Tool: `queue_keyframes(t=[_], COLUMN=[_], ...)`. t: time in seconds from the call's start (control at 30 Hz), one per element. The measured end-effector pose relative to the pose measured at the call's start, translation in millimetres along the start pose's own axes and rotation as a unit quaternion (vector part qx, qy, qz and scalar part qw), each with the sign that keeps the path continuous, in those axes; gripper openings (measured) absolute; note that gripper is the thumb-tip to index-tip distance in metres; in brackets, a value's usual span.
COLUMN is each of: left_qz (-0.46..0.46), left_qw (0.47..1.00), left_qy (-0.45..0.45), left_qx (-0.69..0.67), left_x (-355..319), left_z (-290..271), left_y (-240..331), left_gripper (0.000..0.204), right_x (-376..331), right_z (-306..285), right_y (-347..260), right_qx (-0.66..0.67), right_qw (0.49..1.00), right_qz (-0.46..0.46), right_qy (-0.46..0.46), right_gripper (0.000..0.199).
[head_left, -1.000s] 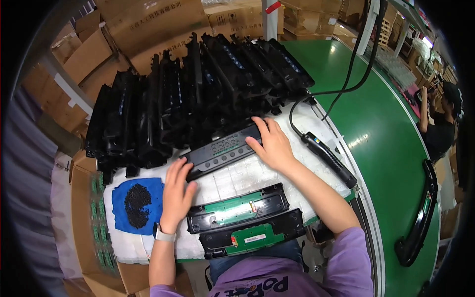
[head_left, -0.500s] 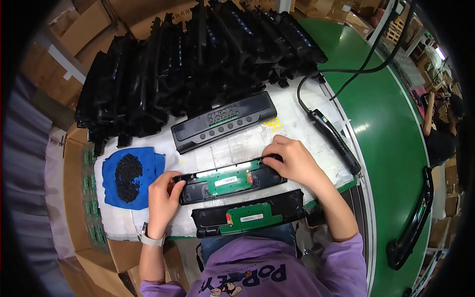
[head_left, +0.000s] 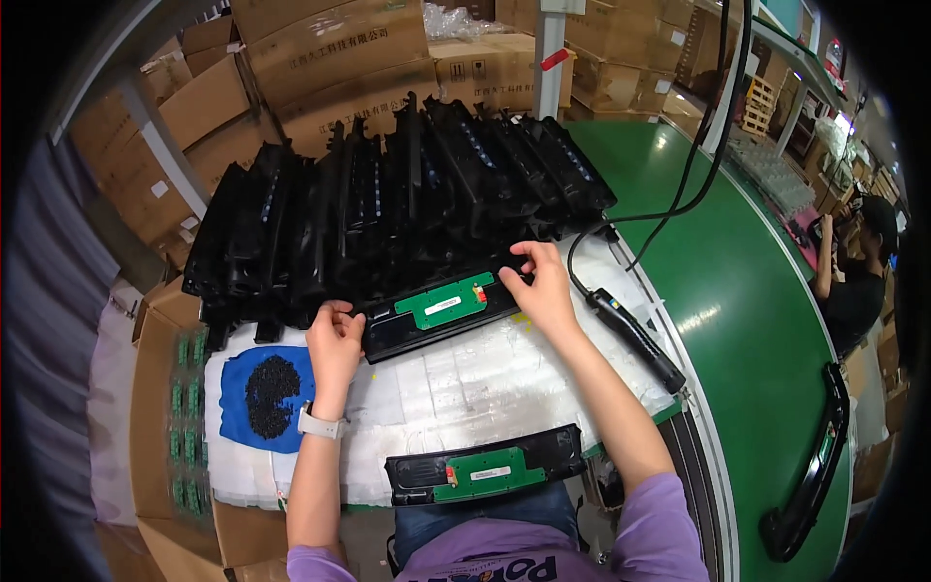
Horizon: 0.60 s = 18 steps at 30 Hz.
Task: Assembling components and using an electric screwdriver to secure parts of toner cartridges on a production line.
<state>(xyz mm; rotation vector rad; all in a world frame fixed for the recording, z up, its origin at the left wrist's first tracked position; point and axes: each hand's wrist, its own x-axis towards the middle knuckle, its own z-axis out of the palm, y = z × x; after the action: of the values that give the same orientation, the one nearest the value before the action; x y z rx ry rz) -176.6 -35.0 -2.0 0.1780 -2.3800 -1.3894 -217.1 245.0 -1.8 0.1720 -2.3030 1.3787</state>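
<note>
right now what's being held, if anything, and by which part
A black panel with a green circuit board: left hand at its left end, right hand at its right end.

Over my remote feed I see stacked cardboard cartons (head_left: 330, 53) behind the white-covered worktable (head_left: 417, 403), a gray-purple curtain (head_left: 58, 252) at left, a long green surface (head_left: 718, 281) at right, and a wooden pallet (head_left: 758, 100) farther back.

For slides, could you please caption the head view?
Left hand and right hand at ends of a long black plastic panel.
</note>
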Motion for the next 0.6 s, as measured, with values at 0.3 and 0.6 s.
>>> queue_keyframes(t=[0.3,0.6], left_qz=[0.040,-0.054], left_qw=[0.999,0.990], left_qy=[0.015,0.004], left_qx=[-0.008,-0.126], left_x=[-12,2], left_z=[15,10], left_y=[-14,-38], left_gripper=[0.027,0.029], right_x=[-20,-35], right_z=[-4,-3], right_y=[-7,-27], right_qx=[-0.050,-0.234], right_qw=[0.995,0.966], right_qz=[-0.017,0.012], right_qy=[-0.087,-0.111], right_gripper=[0.062,0.066])
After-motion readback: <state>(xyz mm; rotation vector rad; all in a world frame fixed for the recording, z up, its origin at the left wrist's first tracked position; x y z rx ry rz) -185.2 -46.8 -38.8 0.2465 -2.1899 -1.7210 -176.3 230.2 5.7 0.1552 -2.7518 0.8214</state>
